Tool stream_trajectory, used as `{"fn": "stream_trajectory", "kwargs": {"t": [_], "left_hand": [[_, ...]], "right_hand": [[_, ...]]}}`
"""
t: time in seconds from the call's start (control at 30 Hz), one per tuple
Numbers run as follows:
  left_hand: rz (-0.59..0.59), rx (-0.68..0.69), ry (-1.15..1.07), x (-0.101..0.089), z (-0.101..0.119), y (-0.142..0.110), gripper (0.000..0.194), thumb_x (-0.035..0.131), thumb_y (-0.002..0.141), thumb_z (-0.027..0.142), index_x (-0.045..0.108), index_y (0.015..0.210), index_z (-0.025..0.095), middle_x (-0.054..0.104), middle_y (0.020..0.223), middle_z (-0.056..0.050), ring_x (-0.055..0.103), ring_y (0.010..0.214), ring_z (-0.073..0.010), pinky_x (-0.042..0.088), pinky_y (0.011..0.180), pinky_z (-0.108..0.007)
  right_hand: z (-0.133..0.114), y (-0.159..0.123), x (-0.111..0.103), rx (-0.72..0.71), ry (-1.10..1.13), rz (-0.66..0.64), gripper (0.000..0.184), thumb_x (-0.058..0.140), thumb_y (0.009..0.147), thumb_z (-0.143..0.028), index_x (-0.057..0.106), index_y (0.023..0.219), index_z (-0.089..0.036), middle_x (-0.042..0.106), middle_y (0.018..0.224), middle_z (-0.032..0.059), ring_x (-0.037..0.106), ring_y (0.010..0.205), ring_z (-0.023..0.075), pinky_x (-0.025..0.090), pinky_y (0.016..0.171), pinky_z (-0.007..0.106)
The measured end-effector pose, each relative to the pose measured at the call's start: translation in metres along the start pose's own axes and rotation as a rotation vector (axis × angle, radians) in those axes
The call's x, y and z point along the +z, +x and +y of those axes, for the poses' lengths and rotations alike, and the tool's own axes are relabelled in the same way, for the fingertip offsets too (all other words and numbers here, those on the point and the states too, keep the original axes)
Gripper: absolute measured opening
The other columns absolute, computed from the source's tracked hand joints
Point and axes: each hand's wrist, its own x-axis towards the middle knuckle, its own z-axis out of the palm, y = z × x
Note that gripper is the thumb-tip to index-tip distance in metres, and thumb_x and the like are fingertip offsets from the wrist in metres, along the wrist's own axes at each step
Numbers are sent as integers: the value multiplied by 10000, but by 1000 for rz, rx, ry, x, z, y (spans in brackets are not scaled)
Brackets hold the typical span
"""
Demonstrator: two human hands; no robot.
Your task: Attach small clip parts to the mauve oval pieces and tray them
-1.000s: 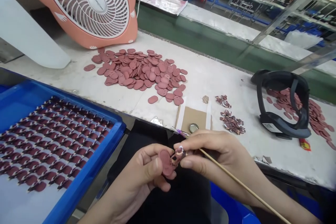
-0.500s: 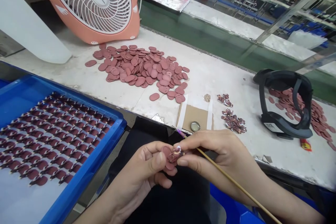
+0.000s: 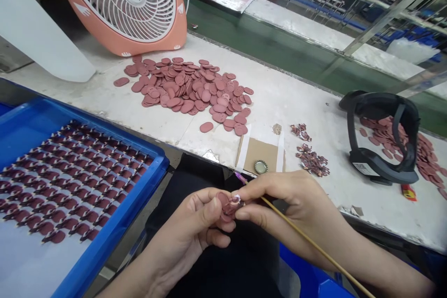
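Note:
Above my lap, my left hand (image 3: 200, 219) is closed on a reddish-brown oval disc (image 3: 222, 200), pinched between thumb and fingers. A small brown-and-white figurine (image 3: 234, 204) sits against the disc, held by the thumb and index finger of my right hand (image 3: 279, 200). That hand also keeps a thin paintbrush (image 3: 300, 231) between its fingers, the purple end pointing forward over the table edge. Just beyond lies a piece of cardboard (image 3: 261, 151) with white tape strips and a bottle cap (image 3: 260, 166). Small figurine pieces (image 3: 312, 160) are heaped to its right.
A loose pile of oval discs (image 3: 192, 86) covers the table's middle, below an orange fan (image 3: 132, 4). At left, a blue tray (image 3: 153, 167) holds rows of disc-and-figurine pieces. A black headset (image 3: 380, 163) stands at right, before more discs (image 3: 424, 153).
Both hands keep their hold on the disc, figurine and paintbrush, with hardly any movement. The whole view has shifted very slightly.

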Motion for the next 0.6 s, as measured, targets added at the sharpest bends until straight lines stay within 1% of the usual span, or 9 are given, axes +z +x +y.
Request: {"fn": "stream_trajectory", "kwargs": {"t": [0.23,0.47,0.6], "left_hand": [[15,2,-10,-3,-1,1,237,855,678,365,770,739,152,658,631,-1,615,572,-75,565,494,-138],[34,-12,-20,-1,-2,1,236,858,674,361,768,728,150,654,608,5,597,540,-62,552,485,-129],[51,2,-47,1,-2,0,217,867,667,339,769,723,153,653,605,9,596,539,-58,544,494,-122]], "right_hand": [[-1,1,-2,-21,-66,-11,95,699,882,-112,703,916,-200,727,844,-63,676,722,40,483,704,84],[-2,3,-1,-82,-122,-8,116,682,874,-70,685,871,-187,727,833,-52,682,725,41,480,719,66],[-3,3,1,-113,-142,8,99,672,889,-84,682,893,-182,725,833,-38,682,725,54,494,724,88]]}}
